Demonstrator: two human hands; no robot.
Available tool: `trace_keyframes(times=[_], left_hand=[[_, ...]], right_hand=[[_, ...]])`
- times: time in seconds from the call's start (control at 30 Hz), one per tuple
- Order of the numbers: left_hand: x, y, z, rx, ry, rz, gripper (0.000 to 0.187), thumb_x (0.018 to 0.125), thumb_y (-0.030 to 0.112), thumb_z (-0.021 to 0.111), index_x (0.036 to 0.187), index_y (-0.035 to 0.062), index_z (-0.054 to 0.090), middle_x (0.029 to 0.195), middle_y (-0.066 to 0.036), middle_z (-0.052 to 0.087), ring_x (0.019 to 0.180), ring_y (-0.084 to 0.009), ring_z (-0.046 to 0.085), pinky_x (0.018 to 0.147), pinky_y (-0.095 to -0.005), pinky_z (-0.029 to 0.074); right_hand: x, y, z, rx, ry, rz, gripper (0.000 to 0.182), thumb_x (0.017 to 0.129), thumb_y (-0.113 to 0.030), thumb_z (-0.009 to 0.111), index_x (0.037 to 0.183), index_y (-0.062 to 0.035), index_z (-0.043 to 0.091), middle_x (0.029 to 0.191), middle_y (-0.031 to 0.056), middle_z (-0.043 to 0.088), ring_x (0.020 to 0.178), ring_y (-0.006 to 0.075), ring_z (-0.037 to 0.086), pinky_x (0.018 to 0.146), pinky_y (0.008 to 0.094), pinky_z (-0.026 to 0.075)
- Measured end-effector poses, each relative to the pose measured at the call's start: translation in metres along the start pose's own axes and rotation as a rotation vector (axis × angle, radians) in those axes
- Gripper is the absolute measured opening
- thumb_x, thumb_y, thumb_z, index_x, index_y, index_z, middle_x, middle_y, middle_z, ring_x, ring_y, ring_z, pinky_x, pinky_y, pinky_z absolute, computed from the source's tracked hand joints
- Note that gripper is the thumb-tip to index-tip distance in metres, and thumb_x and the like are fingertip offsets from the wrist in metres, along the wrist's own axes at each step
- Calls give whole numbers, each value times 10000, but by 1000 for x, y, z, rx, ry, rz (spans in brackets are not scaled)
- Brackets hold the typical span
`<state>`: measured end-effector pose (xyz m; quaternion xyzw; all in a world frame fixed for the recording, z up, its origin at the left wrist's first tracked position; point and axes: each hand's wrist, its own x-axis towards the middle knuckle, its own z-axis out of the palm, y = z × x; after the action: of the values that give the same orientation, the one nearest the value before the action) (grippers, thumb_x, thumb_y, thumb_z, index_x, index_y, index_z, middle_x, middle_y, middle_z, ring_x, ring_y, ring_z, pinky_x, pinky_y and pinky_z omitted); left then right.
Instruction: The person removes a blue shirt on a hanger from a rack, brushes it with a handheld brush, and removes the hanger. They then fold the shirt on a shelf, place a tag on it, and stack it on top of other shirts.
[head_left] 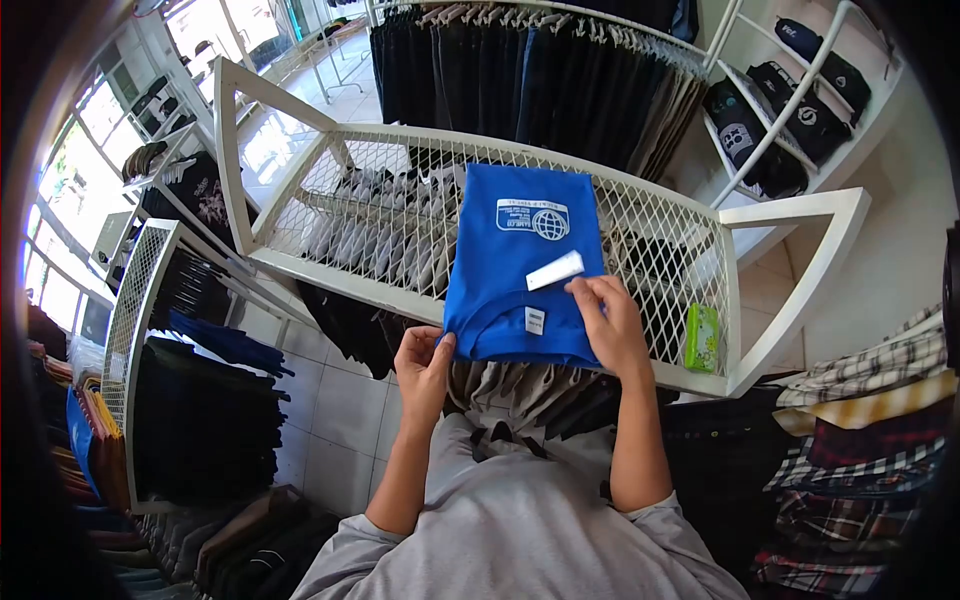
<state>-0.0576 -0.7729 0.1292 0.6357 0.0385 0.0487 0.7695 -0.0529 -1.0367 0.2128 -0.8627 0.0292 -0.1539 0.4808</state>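
A folded blue T-shirt [480, 260] lies on a white metal mesh rack, its collar toward me and a white printed logo [535, 220] facing up. My left hand [424, 362] pinches the shirt's near left corner between thumb and fingers. Over the right part of the shirt, my right hand [608, 315] has thumb and forefinger closed at the end of a white hang tag [555, 270]. Inside the collar shows a small white neck label [535, 320].
The mesh rack [345, 250] has raised white end frames. A green packet [702, 338] lies at its right end. Beneath hang grey garments. Dark trousers [480, 80] hang behind, bags [800, 110] stand on a shelf at back right, and folded plaid shirts [860, 450] are stacked at right.
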Motion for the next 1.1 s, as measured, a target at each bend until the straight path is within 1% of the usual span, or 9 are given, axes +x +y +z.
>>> trace_keyframes(times=[0.13, 0.2, 0.33, 0.43, 0.6, 0.77, 0.9, 0.97, 1.1], left_hand=[[-6, 16, 6, 421, 185, 198, 173, 909, 64, 745, 1022, -1, 631, 955, -89, 659, 874, -164, 635, 765, -306, 517], [2, 49, 22, 726, 164, 714, 201, 882, 74, 741, 1046, -4, 656, 1018, -151, 658, 930, -278, 641, 811, -379, 534], [40, 74, 42, 945, -226, 850, 340, 956, 158, 670, 1259, 4, 649, 1326, -215, 629, 1260, -388, 579, 1082, -475, 427], [57, 47, 46, 1206, -398, 762, 459, 1020, 255, 585, 1411, 16, 570, 1467, -245, 541, 1408, -397, 474, 1189, -527, 304], [59, 47, 44, 1249, -439, 579, 500, 1058, 285, 507, 1468, -1, 505, 1522, -255, 485, 1473, -401, 391, 1217, -596, 209], [142, 59, 99, 1080, -372, 898, 459, 1037, 233, 511, 1425, -12, 528, 1477, -251, 529, 1425, -422, 443, 1176, -615, 288], [226, 11, 129, 1087, -433, 903, 530, 1047, 325, 481, 1478, 16, 493, 1529, -225, 491, 1462, -408, 399, 1204, -598, 251], [241, -12, 119, 1250, -417, 703, 682, 1045, 504, 416, 1553, 49, 413, 1611, -197, 395, 1518, -381, 315, 1234, -601, 170], [235, 5, 109, 1362, -277, 473, 829, 1021, 651, 340, 1603, 62, 320, 1681, -164, 266, 1557, -357, 232, 1233, -644, 81]], right_hand=[[-23, 5, 3, -191, 184, -175, 323, 997, -302, 662, 1106, -1, 708, 1058, 158, 665, 975, 340, 667, 852, 424, 514], [-21, -5, -2, -250, 199, -178, 309, 984, -279, 678, 1135, -11, 707, 1119, 163, 663, 1028, 359, 664, 895, 443, 512], [-4, -16, 10, -317, 145, -312, 392, 986, -286, 667, 1260, -7, 661, 1285, 207, 634, 1205, 390, 610, 1031, 471, 467], [2, 24, 44, -653, -109, -325, 590, 1018, -401, 595, 1474, -34, 522, 1537, 245, 470, 1433, 418, 432, 1184, 489, 344], [20, 12, 18, -477, -211, -193, 590, 1024, -429, 575, 1412, 15, 571, 1483, 260, 523, 1394, 411, 485, 1161, 476, 383], [128, 11, 35, -370, 48, -268, 514, 1027, -371, 566, 1360, 18, 612, 1411, 256, 584, 1341, 392, 542, 1136, 434, 417], [182, 84, 87, -552, 67, -340, 555, 1040, -393, 503, 1430, -1, 551, 1488, 222, 526, 1412, 373, 466, 1190, 472, 339], [185, 92, 89, -679, 38, -220, 709, 1038, -526, 422, 1526, -12, 437, 1602, 192, 406, 1514, 347, 326, 1255, 519, 192], [178, 96, 75, -722, 207, 91, 797, 1037, -611, 321, 1570, -20, 373, 1625, 187, 375, 1536, 347, 290, 1255, 584, 112]])
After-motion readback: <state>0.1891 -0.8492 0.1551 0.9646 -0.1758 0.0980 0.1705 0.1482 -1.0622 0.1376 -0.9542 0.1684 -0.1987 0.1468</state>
